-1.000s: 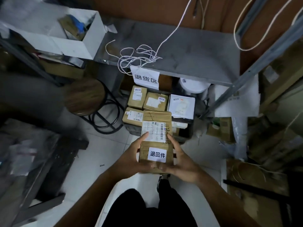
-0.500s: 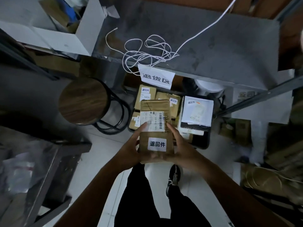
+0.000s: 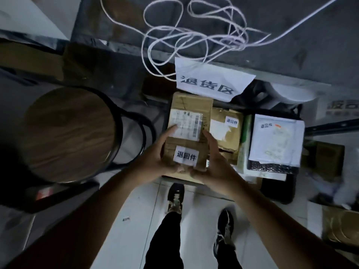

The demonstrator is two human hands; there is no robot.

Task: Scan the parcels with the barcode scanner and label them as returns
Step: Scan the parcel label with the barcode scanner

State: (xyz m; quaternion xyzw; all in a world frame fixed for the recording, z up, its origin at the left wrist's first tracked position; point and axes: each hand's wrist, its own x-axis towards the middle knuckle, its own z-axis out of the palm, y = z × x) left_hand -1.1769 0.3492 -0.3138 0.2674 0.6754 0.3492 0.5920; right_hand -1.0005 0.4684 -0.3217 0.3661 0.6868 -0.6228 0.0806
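A brown cardboard parcel [image 3: 191,105] with a shipping label and a white return sticker [image 3: 186,156] is held between both hands, low over the black crate [image 3: 279,189] of parcels under the shelf. My left hand [image 3: 155,160] grips its left side, thumb on the shipping label. My right hand [image 3: 215,164] grips its right side. Beside it in the crate lie another brown box [image 3: 226,131] and a white mailer [image 3: 275,140], each with a return sticker. No barcode scanner is in view.
A round wooden stool [image 3: 68,133] stands close on the left. A grey metal shelf [image 3: 291,35] with a coiled white cable [image 3: 194,35] and a hanging paper sign [image 3: 209,82] overhangs the crate. My feet [image 3: 175,197] stand on the white tiled floor. Cartons sit at the right.
I have stepped closer and leaned down. Both hands have carried the labelled parcel forward and lower, over the crate's left side.
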